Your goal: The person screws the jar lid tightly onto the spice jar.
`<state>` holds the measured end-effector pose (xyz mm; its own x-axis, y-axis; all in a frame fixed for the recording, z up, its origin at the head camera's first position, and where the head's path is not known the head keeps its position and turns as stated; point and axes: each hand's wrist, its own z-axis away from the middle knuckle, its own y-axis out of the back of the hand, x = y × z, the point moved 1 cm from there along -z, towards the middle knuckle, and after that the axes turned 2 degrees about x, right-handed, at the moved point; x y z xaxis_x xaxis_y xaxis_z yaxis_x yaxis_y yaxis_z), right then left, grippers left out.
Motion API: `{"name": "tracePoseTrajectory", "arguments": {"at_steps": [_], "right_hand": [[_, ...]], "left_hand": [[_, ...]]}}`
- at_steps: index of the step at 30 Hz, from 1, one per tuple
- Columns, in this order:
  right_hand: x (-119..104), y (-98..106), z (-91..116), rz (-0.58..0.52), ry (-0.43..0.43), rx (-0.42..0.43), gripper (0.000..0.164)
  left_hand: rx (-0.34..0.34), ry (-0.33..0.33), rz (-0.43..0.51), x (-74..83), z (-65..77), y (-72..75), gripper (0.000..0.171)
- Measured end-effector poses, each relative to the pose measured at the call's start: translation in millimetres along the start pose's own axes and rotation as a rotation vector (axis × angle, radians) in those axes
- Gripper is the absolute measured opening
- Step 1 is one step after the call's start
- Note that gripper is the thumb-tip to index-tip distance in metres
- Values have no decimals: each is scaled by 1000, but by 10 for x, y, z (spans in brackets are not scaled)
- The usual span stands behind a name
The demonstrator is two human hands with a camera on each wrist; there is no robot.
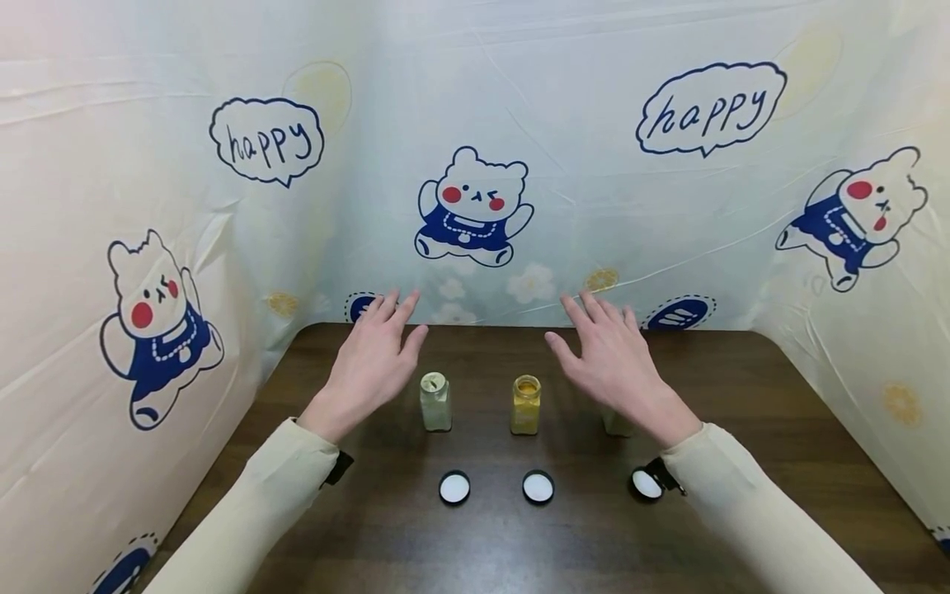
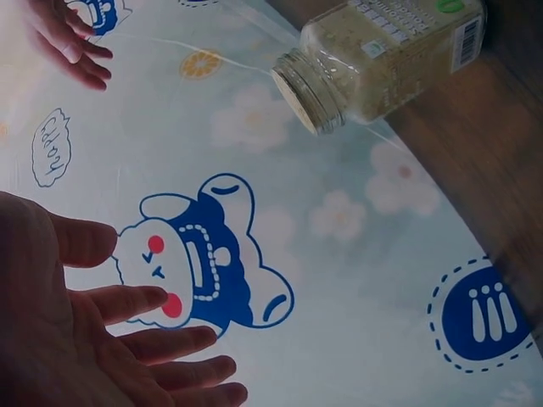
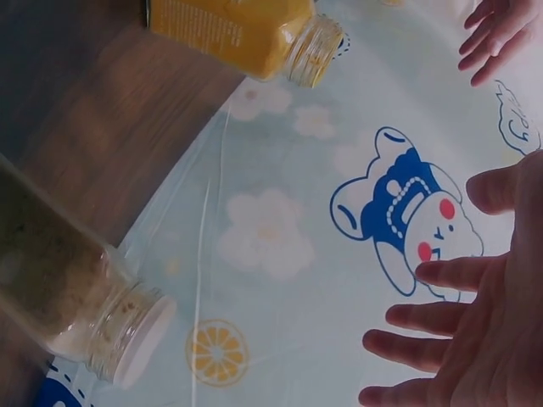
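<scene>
My left hand (image 1: 373, 357) is held out with its fingers spread, holding nothing. Just right of it stands a lidless glass jar of pale greenish powder (image 1: 436, 407), also in the left wrist view as a labelled jar (image 2: 399, 59). Between the hands is a lidless jar of yellow powder (image 1: 525, 411). My right hand (image 1: 610, 353) is likewise spread and holds nothing. Partly hidden beneath it, a third jar (image 1: 618, 422) stands on the table; the right wrist view shows its greenish-brown contents and pale mouth (image 3: 146, 341).
Three black-rimmed lids with white insides, a left lid (image 1: 454, 488), a middle lid (image 1: 538, 487) and a right lid (image 1: 647, 484), lie in a row nearer me on the dark wooden table (image 1: 490, 544). A printed curtain (image 1: 579, 206) encloses the table's back and sides.
</scene>
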<state>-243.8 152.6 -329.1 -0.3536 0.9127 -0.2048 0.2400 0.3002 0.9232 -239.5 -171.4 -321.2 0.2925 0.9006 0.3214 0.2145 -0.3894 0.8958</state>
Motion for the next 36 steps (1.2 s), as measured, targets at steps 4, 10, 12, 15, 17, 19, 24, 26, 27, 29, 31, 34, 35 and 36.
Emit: {"name": "tracePoseTrajectory", "arguments": {"at_steps": [4,10,12,15,17,19,24,26,27,29,31,34,35,36], "right_hand": [[-42,-6,31,2,9,3,72],[-95,-29,86,-6,41,28,71],[-112,-40,106,-10,52,36,71],[-137,-49,136,-14,66,49,71],[-157,-49,151,-16,74,61,71],[-176,-49,161,-18,84,73,70],[-218,-54,180,-17,99,91,70],[-237,-64,190,-15,105,92,70],[-248,-70,196,-17,108,92,70],[-268,-84,209,-20,119,97,69],[-288,-96,222,-24,131,103,68],[-312,-111,248,-37,150,121,67],[-319,-117,257,-44,156,130,65],[-327,-121,267,-52,162,138,64]], "left_hand": [[6,-3,18,-25,27,-5,61],[-18,16,54,-90,51,-35,62],[-34,15,64,-113,63,-47,63],[-52,5,76,-142,85,-61,63],[-59,-2,88,-160,98,-67,62],[-58,-10,103,-175,108,-70,61],[-60,-18,120,-222,119,-92,60],[-69,-15,125,-236,122,-107,61],[-73,-16,128,-240,123,-113,62],[-81,-20,136,-250,129,-123,63],[-89,-27,142,-261,136,-128,64],[-108,-37,148,-288,152,-141,66],[-114,-40,148,-299,157,-147,66],[-123,-38,150,-309,165,-152,66]]}}
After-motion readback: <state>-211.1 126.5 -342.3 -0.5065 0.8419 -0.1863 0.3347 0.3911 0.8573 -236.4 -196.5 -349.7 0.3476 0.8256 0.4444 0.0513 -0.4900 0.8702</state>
